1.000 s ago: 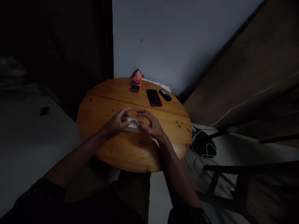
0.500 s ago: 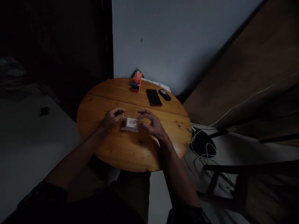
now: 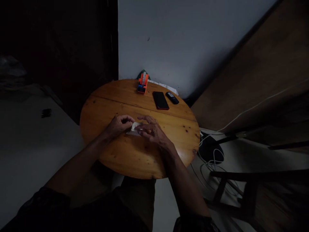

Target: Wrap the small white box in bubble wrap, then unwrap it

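A small white packet in clear wrapping (image 3: 133, 130) lies on the round wooden table (image 3: 135, 161), partly covered by my right hand. My left hand (image 3: 120, 125) is at the packet's left side, thumb and forefinger pinched at the edge of its wrapping. Over the packet's right part is my right hand (image 3: 153, 130), its fingers spread and the fingertips resting on top of it.
Toward the back of the table stands an orange tape dispenser (image 3: 143, 83). Right of it lie a black smartphone (image 3: 160, 100) and a small black keypad phone (image 3: 172, 98). Pale cables (image 3: 213, 158) and a dark wooden stool (image 3: 246, 190) are at the right.
My right hand has moved left over the packet and now covers much of it. My left hand has come slightly right, and its fingers have closed on the wrapping.
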Tool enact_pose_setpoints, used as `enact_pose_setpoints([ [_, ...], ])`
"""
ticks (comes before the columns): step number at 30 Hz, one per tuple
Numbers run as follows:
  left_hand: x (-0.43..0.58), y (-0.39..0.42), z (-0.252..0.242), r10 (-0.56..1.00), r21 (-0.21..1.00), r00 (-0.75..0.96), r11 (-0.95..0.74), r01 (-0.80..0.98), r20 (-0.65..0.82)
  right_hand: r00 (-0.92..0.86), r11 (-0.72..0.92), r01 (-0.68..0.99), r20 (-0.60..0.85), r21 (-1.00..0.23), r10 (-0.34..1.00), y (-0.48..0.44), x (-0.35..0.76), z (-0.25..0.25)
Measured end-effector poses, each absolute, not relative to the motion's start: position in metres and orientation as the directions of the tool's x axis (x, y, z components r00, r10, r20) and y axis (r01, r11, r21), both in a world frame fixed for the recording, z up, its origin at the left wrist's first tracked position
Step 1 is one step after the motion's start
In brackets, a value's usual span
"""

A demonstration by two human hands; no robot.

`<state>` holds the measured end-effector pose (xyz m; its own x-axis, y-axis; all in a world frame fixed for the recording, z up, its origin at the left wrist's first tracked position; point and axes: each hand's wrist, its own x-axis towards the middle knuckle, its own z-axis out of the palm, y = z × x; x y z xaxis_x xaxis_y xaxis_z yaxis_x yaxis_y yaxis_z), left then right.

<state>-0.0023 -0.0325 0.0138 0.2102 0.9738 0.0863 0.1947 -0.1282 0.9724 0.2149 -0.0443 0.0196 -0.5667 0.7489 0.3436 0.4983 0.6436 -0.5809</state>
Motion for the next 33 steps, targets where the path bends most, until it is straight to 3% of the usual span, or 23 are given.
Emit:
enact_pose_setpoints([
  [4,-0.001,-0.032,0.01,0.967,0.968,0.24,-0.14,0.21,0.088,-0.565,0.661,0.504,0.366,-0.556,0.739,-0.045,0.211,0.02],
  [8,-0.003,-0.029,0.006,0.963,0.97,0.254,-0.145,0.194,0.093,-0.532,0.613,0.349,0.389,-0.709,0.752,-0.043,0.213,0.022],
  [11,-0.004,-0.028,0.006,0.961,0.973,0.258,-0.148,0.178,0.099,-0.367,0.545,0.206,0.452,-0.813,0.813,-0.041,0.22,0.026],
  [15,-0.005,-0.028,0.009,0.974,0.981,0.204,-0.129,0.142,0.098,-0.151,0.474,0.174,0.452,-0.863,0.879,-0.036,0.226,0.026],
  [20,-0.005,-0.028,0.013,0.993,0.983,0.094,-0.091,0.159,0.077,-0.209,0.449,0.175,0.413,-0.876,0.887,-0.033,0.222,0.019],
  [27,-0.008,-0.028,0.015,0.994,0.981,0.089,-0.082,0.175,0.067,-0.289,0.449,0.23,0.38,-0.863,0.879,-0.033,0.219,0.016],
  [33,-0.009,-0.028,0.014,0.992,0.98,0.11,-0.084,0.182,0.065,-0.197,0.41,0.268,0.366,-0.872,0.909,-0.027,0.222,0.01],
])
